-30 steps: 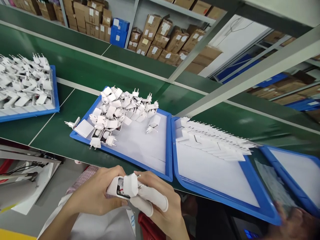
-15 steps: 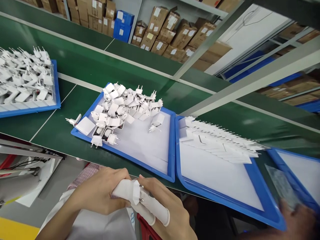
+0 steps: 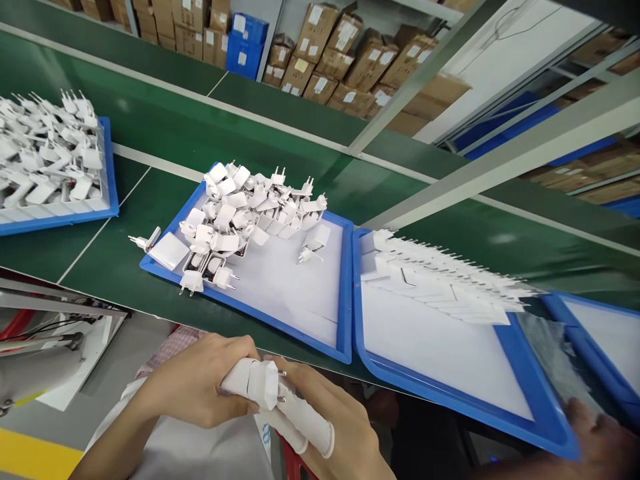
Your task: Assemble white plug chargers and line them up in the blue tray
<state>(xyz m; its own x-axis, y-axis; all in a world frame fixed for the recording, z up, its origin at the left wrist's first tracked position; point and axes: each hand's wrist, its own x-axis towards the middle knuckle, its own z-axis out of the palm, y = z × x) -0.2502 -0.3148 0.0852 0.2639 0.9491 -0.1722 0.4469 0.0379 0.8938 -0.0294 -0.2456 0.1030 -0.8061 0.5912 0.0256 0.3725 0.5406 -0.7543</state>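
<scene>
My left hand is wrapped round the body of a white plug-in charger, low in front of me at the table's near edge. Its two metal pins point right. White finger cots cover two fingers of my right hand. Those fingers lie against the charger from the right, so both hands grip it. Just beyond, a blue tray bears a heap of similar white chargers, some with housings open. To the right, a second blue tray carries rows of chargers, pins up.
At the left stands another full tray of chargers. A co-worker's hand is at the lower right, beside a clear plastic bag and a further blue tray. A slanted metal post rises behind the trays.
The co-worker's hand and the plastic bag have shifted slightly. My two hands keep their grip on the charger, which has barely turned.
</scene>
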